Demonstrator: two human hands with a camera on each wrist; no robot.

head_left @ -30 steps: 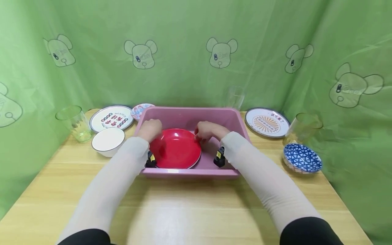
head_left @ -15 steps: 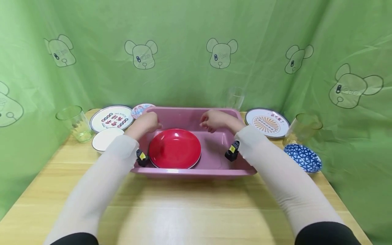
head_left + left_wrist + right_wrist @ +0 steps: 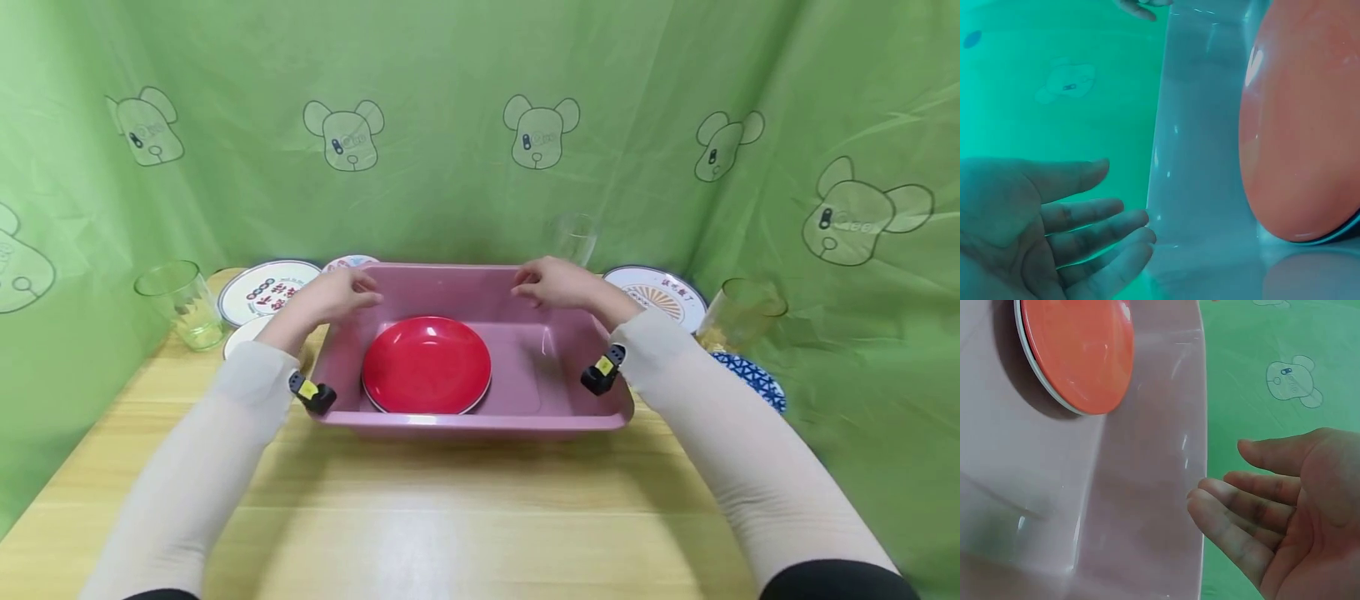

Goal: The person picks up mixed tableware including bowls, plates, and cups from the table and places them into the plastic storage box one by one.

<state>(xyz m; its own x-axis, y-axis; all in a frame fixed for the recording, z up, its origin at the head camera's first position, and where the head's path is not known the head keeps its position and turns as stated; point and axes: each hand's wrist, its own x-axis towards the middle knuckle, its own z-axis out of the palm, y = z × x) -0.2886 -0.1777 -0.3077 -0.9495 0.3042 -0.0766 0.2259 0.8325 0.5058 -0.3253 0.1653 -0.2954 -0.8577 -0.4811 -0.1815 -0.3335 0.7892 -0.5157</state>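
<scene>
A glossy red plate (image 3: 427, 365) lies in the left part of a pink rectangular basin (image 3: 480, 422); a white rim shows beneath it, as of another plate under it. My left hand (image 3: 330, 297) hovers over the basin's left side, fingers relaxed and holding nothing. Its palm and spread thumb show in the left wrist view, apart from the plate (image 3: 1304, 125). Over the basin's back right side is my right hand (image 3: 561, 285), also holding nothing. In the right wrist view its fingers (image 3: 1229, 531) are loosely bent beside the basin wall.
Left of the basin stand a yellow-green glass (image 3: 180, 304), a patterned plate (image 3: 258, 292) and a white bowl (image 3: 243, 335), partly covered by my arm. Behind is a clear glass (image 3: 576, 239). To the right are a sunburst plate (image 3: 660, 296), an amber glass (image 3: 742, 312) and a blue-white bowl (image 3: 753, 379).
Both hands have let go of the red plate's edges, risen from the basin and moved apart, left hand leftward, right hand rightward. Their fingers have opened. The plate stays in place.
</scene>
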